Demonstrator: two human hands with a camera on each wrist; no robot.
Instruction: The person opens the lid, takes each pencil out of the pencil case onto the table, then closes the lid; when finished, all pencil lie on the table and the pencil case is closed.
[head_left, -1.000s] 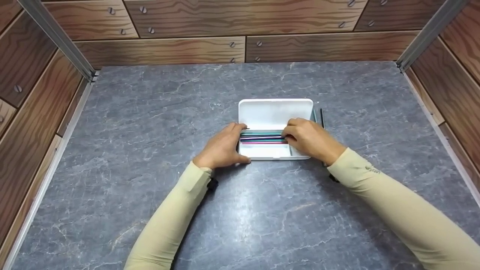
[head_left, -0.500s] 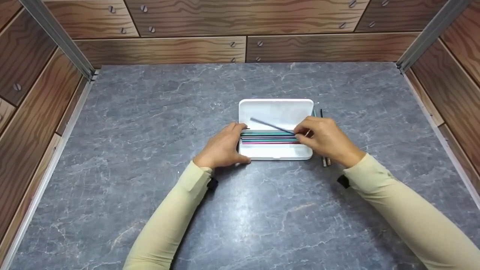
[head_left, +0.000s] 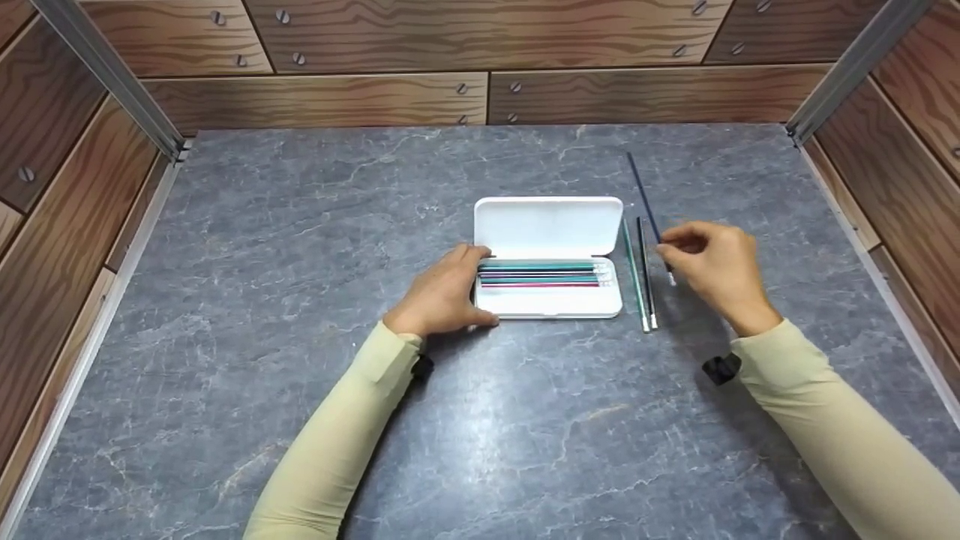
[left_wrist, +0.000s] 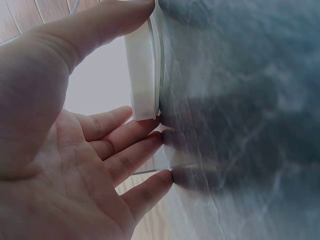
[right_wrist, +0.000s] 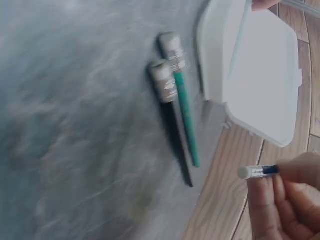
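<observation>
My left hand (head_left: 442, 291) holds the left end of an open white pencil case (head_left: 544, 306), thumb at the front corner and fingers at the back. Inside the case several pencils (head_left: 536, 275) in teal, dark, and pink lie side by side, eraser ends to the right. To the right of the case my right hand (head_left: 716, 271) pinches a dark blue pencil (head_left: 643, 193) near its eraser end. That pencil is tilted, its far end pointing away; the right wrist view shows its white eraser (right_wrist: 245, 173). Just left of it, a teal pencil (head_left: 634, 274) and a black pencil (head_left: 646, 274) lie on the table.
The raised lid (head_left: 547, 225) of the case leans back behind its tray. Grey marbled tabletop (head_left: 300, 225) surrounds everything. Wood-patterned walls (head_left: 375, 37) stand at the back and sides, with metal posts (head_left: 112, 82) in the corners.
My right hand has lifted the dark blue pencil out of the case and carried it right, past the two pencils on the table, turning it to point away. The left hand stays on the case.
</observation>
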